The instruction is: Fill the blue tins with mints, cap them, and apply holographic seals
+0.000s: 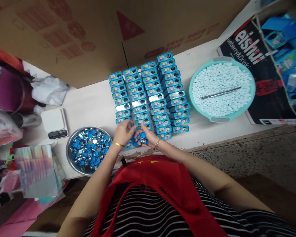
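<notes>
Four rows of blue tins with printed fronts and dark round openings stand on the white table. Over the near end of the two left rows is my left hand, its fingers bent together; whatever is between its fingertips is hidden. Just beside it, my right hand is cupped around several blue-and-silver caps, its thumb pointing at the tins. To the left, a round metal bowl is filled with loose caps of the same kind.
A turquoise basin of small pale pellets with metal tweezers on top stands right. Beyond it is a black printed carton of blue packages. A large cardboard box borders the back. A white scale and shiny film sheets lie left.
</notes>
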Demonstrator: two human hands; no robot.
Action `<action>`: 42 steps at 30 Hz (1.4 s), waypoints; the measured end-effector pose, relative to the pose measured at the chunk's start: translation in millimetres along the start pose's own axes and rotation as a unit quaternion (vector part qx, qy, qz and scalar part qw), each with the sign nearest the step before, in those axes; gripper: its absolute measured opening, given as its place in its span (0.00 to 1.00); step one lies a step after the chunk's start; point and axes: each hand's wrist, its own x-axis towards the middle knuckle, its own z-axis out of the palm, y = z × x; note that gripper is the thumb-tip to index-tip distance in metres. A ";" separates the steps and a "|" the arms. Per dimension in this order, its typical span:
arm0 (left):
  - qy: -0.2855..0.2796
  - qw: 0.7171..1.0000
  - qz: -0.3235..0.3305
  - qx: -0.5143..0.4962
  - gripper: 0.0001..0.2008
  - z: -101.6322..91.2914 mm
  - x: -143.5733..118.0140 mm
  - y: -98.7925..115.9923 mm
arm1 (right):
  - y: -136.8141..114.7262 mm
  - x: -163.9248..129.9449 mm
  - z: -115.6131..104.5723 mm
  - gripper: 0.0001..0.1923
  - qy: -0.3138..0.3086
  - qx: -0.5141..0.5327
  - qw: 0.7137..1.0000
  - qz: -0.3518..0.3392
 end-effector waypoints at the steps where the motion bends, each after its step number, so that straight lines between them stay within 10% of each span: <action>1: 0.001 0.998 0.057 -0.038 0.10 3.2 -7.9 5.1 | 0.5 -0.2 1.8 0.37 0.001 0.004 1.000 -0.007; 4: 0.009 0.989 0.111 -0.095 0.04 13.3 -22.3 12.8 | -0.3 -0.6 7.2 0.35 0.002 0.015 1.000 -0.018; 11: 0.106 0.984 -0.135 -0.048 0.06 1.5 18.9 -16.0 | -5.0 1.8 1.3 0.18 0.000 0.003 0.996 -0.089; 19: -0.069 0.953 -0.245 0.163 0.14 -19.3 62.8 -10.7 | -5.0 7.2 -9.4 0.23 -0.014 -0.038 0.987 -0.157; 27: -0.071 0.945 -0.242 0.207 0.20 -23.6 59.9 -11.5 | -4.2 21.0 -2.0 0.24 0.125 -0.073 0.976 -0.161; 32: 0.027 0.992 -0.123 -0.014 0.09 -13.6 32.5 -9.4 | -5.5 24.4 5.5 0.24 0.178 -0.077 0.961 -0.195; 36: 0.020 0.952 -0.059 -0.300 0.06 6.9 11.5 -3.3 | -6.3 32.0 11.6 0.20 0.169 -0.079 0.957 -0.223; 42: 0.103 0.948 -0.109 -0.280 0.02 5.7 31.8 -8.0 | -16.7 37.8 20.4 0.16 0.115 -0.065 0.967 -0.216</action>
